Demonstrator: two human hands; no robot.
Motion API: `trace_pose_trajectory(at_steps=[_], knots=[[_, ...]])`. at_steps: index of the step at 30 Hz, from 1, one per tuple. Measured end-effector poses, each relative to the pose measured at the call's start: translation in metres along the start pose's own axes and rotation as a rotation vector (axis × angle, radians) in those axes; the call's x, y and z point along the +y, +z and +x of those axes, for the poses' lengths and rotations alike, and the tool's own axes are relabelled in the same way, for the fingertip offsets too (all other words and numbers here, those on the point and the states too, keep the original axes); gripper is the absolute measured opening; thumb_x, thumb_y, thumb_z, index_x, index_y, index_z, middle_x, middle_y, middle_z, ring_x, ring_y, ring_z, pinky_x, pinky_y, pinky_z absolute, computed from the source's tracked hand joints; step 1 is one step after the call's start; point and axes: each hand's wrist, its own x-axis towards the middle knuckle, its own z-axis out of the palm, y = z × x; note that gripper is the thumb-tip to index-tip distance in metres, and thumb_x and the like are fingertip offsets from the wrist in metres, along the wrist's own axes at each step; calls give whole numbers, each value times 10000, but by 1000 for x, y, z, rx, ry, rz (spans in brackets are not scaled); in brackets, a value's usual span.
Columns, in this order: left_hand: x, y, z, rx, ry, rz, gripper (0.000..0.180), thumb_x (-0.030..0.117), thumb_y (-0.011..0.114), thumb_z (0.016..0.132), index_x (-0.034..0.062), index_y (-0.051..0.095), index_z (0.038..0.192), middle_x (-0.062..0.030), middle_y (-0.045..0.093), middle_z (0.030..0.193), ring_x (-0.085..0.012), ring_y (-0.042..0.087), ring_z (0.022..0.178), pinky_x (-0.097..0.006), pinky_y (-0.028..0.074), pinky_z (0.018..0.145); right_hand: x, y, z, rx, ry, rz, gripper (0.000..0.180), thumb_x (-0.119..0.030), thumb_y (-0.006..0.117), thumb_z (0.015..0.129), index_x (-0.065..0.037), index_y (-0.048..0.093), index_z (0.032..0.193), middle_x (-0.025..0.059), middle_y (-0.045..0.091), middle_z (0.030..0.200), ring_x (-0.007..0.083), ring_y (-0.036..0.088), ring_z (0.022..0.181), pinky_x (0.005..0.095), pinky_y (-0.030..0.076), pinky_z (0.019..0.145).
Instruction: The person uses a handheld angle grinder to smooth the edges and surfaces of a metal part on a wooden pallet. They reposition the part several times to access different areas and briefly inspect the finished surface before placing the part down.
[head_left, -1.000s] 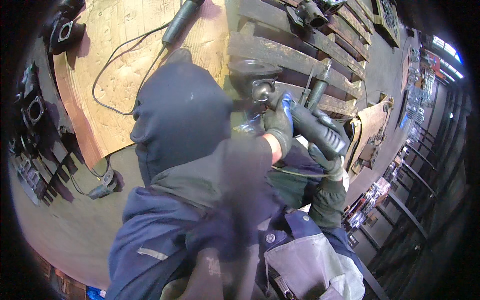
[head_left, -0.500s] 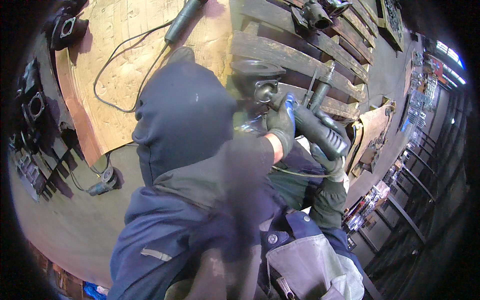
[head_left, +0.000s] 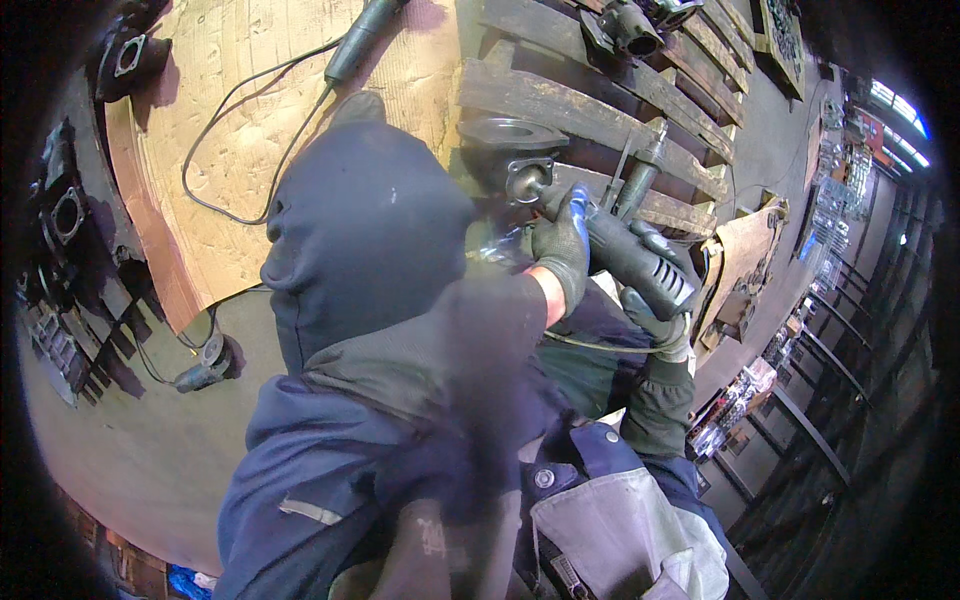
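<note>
Barely shifting since earlier, both gloved hands are gripping the grinder [head_left: 640, 262]: left hand [head_left: 562, 248] clamped near its nose at the flanged metal part [head_left: 520, 175], right hand [head_left: 662, 310] wrapping the body.

Two gloved hands [head_left: 565, 245] [head_left: 655, 305], one grinder [head_left: 630, 262], perhaps three loose power tools [head_left: 365, 35] [head_left: 205, 365] [head_left: 625, 22].
</note>
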Motion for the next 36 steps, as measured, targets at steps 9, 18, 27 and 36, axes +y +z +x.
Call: trace_pose_trajectory(at_steps=[9,18,27,36], knots=[[-17,-8,45,87,-22,-148,747,559,730,932,-53,628,1349,-209,678,1317,-313,687,1157,-414,522,1017,-19,13,14,18,30,164,720,-127,876,751,0,589,1398,168,696,1354,251,678,1214,389,523,1057],[-28,-3,35,162,31,63,683,543,713,955,-33,645,1315,-196,673,1271,-297,675,1123,-416,526,1001,-22,8,4,43,-45,9,465,-224,839,865,-84,684,1281,129,719,1183,320,700,1106,443,556,950],[-24,-2,31,35,52,-134,593,542,671,987,27,653,1281,-132,667,1172,-250,641,1042,-409,519,958,-23,6,4,23,-71,74,463,-263,835,893,-75,690,1290,119,717,1226,291,693,1115,430,551,966],[-6,-7,31,272,58,87,829,598,760,889,-92,615,1324,-266,688,1285,-351,696,1166,-421,535,1011,-23,11,21,-42,79,252,700,-182,869,771,-21,602,1398,172,668,1375,283,647,1272,412,499,1093]])
